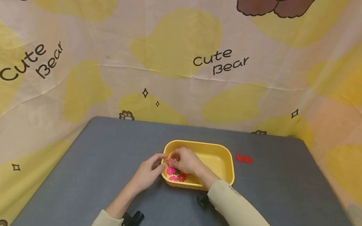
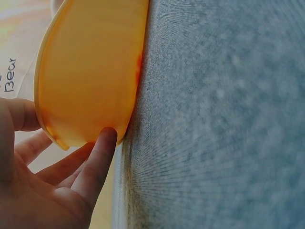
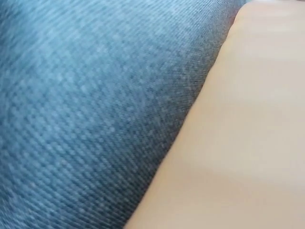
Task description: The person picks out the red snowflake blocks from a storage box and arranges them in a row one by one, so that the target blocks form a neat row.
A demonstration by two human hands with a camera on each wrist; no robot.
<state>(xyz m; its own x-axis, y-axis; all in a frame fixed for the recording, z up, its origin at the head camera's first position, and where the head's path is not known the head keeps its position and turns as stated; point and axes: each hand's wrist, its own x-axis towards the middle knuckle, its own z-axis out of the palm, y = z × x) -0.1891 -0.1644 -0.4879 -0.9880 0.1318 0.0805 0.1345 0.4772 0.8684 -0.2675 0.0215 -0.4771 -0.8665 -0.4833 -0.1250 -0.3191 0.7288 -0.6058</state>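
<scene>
left grip point(image 1: 149, 170) touches the left end of the yellow tray point(image 1: 220, 161), fingers spread; right grip point(image 1: 187, 161) reaches into it, fingers bent.

"Cute Bear" lettering point(image 1: 221, 61) on patterned cloth point(image 1: 175, 39), partial at right, and illegible print point(image 1: 234, 191) on a sleeve point(image 1: 246, 217).

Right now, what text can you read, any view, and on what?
"Cute Bear": backdrop, left side, head view.
"Cute Bear": backdrop, centre, head view.
"Cu" over "B": backdrop, right, cut off by the frame edge.
"Bear": backdrop, left wrist view; the word above is cut off.
Right sleeve: small dark lettering, too small to read.
Yellow tray, red pieces: none readable.
Right wrist view: none.
</scene>
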